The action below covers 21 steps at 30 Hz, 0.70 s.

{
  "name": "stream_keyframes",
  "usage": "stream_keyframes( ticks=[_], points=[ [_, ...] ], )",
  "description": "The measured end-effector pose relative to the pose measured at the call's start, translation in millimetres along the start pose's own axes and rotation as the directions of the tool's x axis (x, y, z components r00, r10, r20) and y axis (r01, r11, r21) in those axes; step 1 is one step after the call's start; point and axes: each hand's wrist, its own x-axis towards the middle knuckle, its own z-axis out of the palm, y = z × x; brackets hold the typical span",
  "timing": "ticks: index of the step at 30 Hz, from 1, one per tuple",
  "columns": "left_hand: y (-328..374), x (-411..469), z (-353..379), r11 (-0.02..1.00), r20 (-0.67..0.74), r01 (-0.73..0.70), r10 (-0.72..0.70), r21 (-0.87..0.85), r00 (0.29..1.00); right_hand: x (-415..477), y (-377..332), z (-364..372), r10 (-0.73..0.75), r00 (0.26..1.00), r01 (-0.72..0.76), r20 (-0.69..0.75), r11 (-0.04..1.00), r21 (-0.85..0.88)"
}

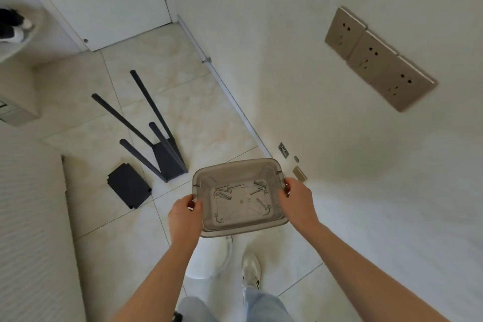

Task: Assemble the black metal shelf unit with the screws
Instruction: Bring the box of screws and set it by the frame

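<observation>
L hand + R hand grip clear tray w/ screws | black shelf frame on floor, black panel beside

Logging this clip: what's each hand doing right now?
Left hand: closed on the tray, left edge.
Right hand: closed on the tray, right edge.

**One camera, up on the head**

The only camera sits on the person's head and looks steeply down at the floor. It is close to the clear tub. The wall rises right of the tub.
</observation>
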Motion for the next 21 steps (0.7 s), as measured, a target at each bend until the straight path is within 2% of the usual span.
stream_keyframes(
  ticks=[5, 14, 17, 21],
  points=[
    [26, 55, -7, 0.999, -0.038, 0.025, -0.026, -0.030, 0.999, 55, -38, 8, -0.017, 1.000, 0.016, 0.026, 1.000, 0.013],
    [45, 161, -29, 0.998, -0.016, 0.052, -0.053, -0.019, 0.998, 133, -95, 58, 0.029, 0.999, -0.028, 0.020, 0.999, -0.037],
    [50, 211, -44, 0.999, 0.061, 0.043, -0.045, 0.032, 0.997, 159, -119, 82, 0.082, 0.997, -0.082, -0.009, 0.996, -0.044],
    [59, 281, -69, 0.989, 0.190, -0.038, 0.011, 0.140, 0.982, 187, -155, 117, 0.194, 0.980, -0.194, -0.047, 0.981, -0.006]
  ],
)
